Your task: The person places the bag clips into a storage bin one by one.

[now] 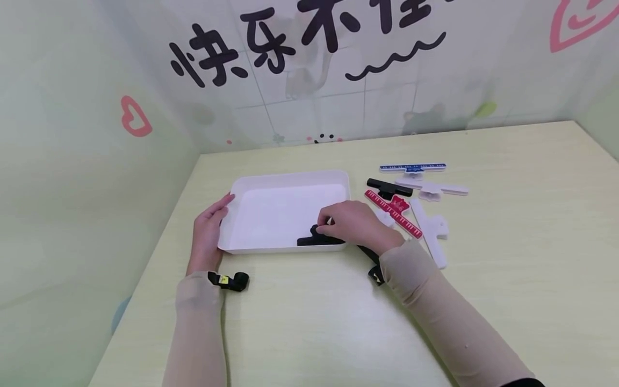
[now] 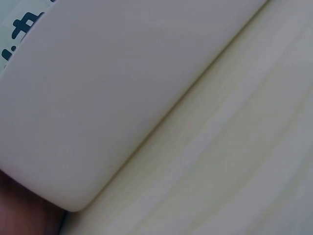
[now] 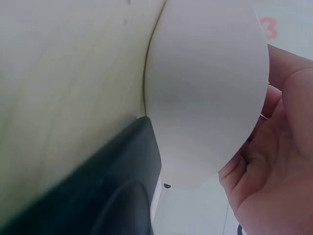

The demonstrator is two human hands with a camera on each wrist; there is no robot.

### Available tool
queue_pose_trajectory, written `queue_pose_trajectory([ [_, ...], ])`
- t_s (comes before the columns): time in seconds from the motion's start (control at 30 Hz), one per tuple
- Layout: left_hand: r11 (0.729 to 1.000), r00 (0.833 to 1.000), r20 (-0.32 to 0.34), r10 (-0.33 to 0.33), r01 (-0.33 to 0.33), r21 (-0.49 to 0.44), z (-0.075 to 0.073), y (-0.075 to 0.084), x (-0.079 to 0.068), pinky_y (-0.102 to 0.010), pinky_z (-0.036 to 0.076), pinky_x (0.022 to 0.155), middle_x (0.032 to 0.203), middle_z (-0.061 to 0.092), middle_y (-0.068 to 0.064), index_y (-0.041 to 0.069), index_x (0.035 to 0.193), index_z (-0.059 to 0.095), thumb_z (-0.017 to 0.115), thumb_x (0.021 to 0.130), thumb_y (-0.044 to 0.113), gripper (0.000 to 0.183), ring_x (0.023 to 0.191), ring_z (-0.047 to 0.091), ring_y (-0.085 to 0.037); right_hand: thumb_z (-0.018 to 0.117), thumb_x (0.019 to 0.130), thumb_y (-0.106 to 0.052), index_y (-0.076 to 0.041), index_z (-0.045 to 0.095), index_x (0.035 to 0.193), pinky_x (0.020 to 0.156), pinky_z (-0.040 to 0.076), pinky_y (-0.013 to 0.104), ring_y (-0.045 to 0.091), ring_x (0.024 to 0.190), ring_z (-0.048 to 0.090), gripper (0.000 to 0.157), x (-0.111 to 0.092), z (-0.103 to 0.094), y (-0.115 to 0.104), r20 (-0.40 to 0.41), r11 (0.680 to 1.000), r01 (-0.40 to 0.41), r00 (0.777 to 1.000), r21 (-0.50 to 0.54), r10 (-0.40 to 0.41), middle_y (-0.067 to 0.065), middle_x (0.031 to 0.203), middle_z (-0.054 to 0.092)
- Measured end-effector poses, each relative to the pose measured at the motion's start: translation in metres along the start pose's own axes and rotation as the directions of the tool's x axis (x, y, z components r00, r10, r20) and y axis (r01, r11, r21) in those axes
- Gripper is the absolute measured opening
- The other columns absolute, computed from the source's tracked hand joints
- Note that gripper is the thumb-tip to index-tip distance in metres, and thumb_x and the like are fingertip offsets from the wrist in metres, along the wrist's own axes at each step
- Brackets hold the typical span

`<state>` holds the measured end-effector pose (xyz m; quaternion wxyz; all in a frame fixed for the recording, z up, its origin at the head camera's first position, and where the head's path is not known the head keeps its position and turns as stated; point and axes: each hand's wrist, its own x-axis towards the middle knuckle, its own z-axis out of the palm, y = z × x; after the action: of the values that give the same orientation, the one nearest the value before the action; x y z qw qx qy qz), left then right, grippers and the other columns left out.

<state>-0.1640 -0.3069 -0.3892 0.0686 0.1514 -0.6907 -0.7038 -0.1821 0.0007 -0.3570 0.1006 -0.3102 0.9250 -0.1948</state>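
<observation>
A white tray (image 1: 271,250) lies on the table in the head view. My left hand (image 1: 207,236) rests along its left side, fingers extended against the wall and rim. In the left wrist view, part of that hand (image 2: 27,208) touches the tray's outer corner. Over the tray's near right corner, my right hand (image 1: 358,223) pinches the knob-like handle of a long black clip (image 1: 309,241), which lies inside along the front wall. The right wrist view shows this hand (image 3: 279,161) past the tray wall (image 3: 205,93), its fingertips hidden.
Right of the tray lie a red clip (image 1: 396,215), a black clip (image 1: 389,188), a blue clip (image 1: 413,168) and white clips (image 1: 427,231), (image 1: 432,188). A dark piece (image 1: 368,253) shows beneath my right wrist. A printed wall (image 1: 300,118) stands behind the table (image 1: 309,322).
</observation>
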Motion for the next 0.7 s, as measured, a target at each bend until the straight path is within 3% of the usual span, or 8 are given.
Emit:
queue_pose_trajectory([
  [0.7,1.0,1.0,0.001,0.022,-0.022,0.014,0.002,-0.0058,0.0019,-0.028,0.028,0.102,0.132,0.044,0.012,0.019,0.12,0.058,0.045,0.094,0.018,0.029,0.126,0.029,-0.005,0.059,0.084,-0.033,-0.028,0.064,0.1,0.061,0.04,0.027,0.009,0.073,0.051,0.018,-0.0022,0.0037,0.0018,-0.001,0.999,0.015,1.0,-0.039,-0.015,-0.012,0.093,0.062],
])
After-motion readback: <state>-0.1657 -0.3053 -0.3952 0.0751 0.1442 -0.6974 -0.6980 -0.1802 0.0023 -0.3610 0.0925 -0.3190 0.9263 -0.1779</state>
